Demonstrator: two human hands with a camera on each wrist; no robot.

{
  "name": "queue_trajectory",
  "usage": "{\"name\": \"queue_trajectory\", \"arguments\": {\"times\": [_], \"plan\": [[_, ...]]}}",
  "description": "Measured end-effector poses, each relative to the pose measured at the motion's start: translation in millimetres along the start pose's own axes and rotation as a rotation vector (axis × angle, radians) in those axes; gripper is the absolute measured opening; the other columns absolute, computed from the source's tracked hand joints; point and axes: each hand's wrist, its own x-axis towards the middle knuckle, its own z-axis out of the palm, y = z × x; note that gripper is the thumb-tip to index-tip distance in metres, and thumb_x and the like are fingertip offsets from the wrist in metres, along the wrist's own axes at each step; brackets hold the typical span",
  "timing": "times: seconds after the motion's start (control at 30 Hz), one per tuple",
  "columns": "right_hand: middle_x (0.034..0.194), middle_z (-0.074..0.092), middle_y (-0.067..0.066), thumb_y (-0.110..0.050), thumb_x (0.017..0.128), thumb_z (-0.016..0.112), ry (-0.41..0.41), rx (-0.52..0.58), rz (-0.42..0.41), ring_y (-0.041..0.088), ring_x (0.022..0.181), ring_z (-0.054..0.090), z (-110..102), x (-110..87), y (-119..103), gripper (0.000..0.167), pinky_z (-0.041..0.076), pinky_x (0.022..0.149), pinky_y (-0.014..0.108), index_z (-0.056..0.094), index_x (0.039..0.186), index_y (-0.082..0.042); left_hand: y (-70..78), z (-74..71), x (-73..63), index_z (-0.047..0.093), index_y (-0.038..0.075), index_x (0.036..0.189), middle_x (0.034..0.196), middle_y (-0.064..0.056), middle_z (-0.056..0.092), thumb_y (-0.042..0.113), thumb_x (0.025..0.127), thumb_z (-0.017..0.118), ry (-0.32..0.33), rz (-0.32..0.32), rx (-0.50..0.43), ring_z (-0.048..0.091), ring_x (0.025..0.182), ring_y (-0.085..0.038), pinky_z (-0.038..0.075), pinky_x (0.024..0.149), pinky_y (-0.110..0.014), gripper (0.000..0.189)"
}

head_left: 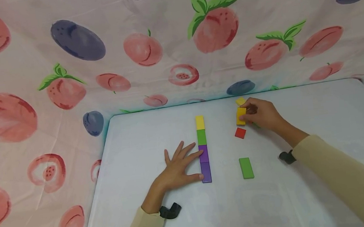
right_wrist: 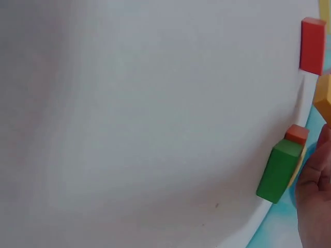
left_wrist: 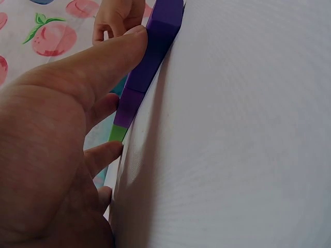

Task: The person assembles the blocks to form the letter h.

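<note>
A straight row of blocks runs away from me: a near purple block (head_left: 206, 172), another purple block (head_left: 203, 153), a green block (head_left: 201, 137) and a yellow block (head_left: 200, 122) at the far end. My left hand (head_left: 176, 172) is spread beside the row, its thumb touching the near purple block and its index finger the other. In the left wrist view the thumb lies against the purple block (left_wrist: 155, 49). Near the far edge my right hand (head_left: 264, 114) pinches a yellow-orange block (head_left: 241, 116) between thumb and fingers; only part of it shows in the right wrist view.
Around my right hand lie a red block (head_left: 240, 133), a light yellow block (head_left: 240, 101) and a green block (right_wrist: 279, 170) with an orange-red block (right_wrist: 297, 133) against it. Closer to me lies another green block (head_left: 246, 168). Fruit-patterned cloth (head_left: 152, 83) borders the white table (head_left: 132, 144).
</note>
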Motion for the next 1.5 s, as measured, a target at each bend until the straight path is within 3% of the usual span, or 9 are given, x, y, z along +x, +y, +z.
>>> {"name": "queue_trajectory", "arguments": {"times": [0.17, 0.43, 0.77, 1.07, 1.5], "plan": [[0.119, 0.069, 0.012, -0.022, 0.092, 0.078, -0.022, 0.116, 0.04, 0.028, 0.102, 0.067, -4, -8.6, -7, 0.035, 0.057, 0.073, 0.018, 0.064, 0.123, -0.013, -0.9, 0.1, 0.0, 0.038, 0.039, 0.157, 0.172, 0.007, 0.018, 0.061, 0.088, 0.071, 0.003, -0.001, 0.011, -0.005, 0.161, -0.03, -0.018, 0.11, -0.078, 0.08], [0.122, 0.063, 0.01, -0.034, 0.092, 0.078, -0.128, 0.156, 0.066, 0.029, 0.106, 0.062, -8, -25.2, -17, 0.041, 0.056, 0.077, 0.016, 0.065, 0.127, -0.017, -0.8, -0.6, 0.0, 0.038, 0.038, 0.158, 0.172, 0.007, 0.017, 0.06, 0.088, 0.071, 0.001, 0.006, 0.002, -0.006, 0.161, -0.03, -0.019, 0.11, -0.078, 0.08], [0.119, 0.062, 0.007, -0.038, 0.087, 0.082, -0.195, 0.062, 0.085, 0.027, 0.106, 0.057, -4, -40.4, -16, 0.043, 0.054, 0.081, 0.023, 0.067, 0.124, -0.021, -0.2, 1.1, -2.0, 0.037, 0.039, 0.158, 0.172, 0.008, 0.016, 0.06, 0.088, 0.071, -0.008, -0.008, -0.005, -0.007, 0.161, -0.028, -0.02, 0.111, -0.077, 0.08], [0.143, 0.053, 0.009, -0.035, 0.088, 0.082, -0.222, 0.051, 0.095, 0.025, 0.1, 0.059, -2, -53.0, -14, 0.041, 0.054, 0.079, 0.023, 0.068, 0.123, -0.018, -1.4, 1.0, -0.4, 0.038, 0.039, 0.157, 0.172, 0.008, 0.017, 0.06, 0.088, 0.07, 0.004, 0.008, -0.004, -0.006, 0.161, -0.029, -0.019, 0.11, -0.078, 0.079], [0.119, 0.065, 0.005, -0.031, 0.085, 0.085, -0.251, 0.06, 0.085, 0.018, 0.091, 0.066, 12, -64.3, -17, 0.038, 0.056, 0.08, 0.03, 0.07, 0.118, -0.019, 1.2, -0.5, -1.4, 0.038, 0.036, 0.158, 0.172, 0.005, 0.018, 0.058, 0.089, 0.071, 0.004, 0.015, -0.014, -0.005, 0.161, -0.031, -0.019, 0.11, -0.078, 0.079]]}}
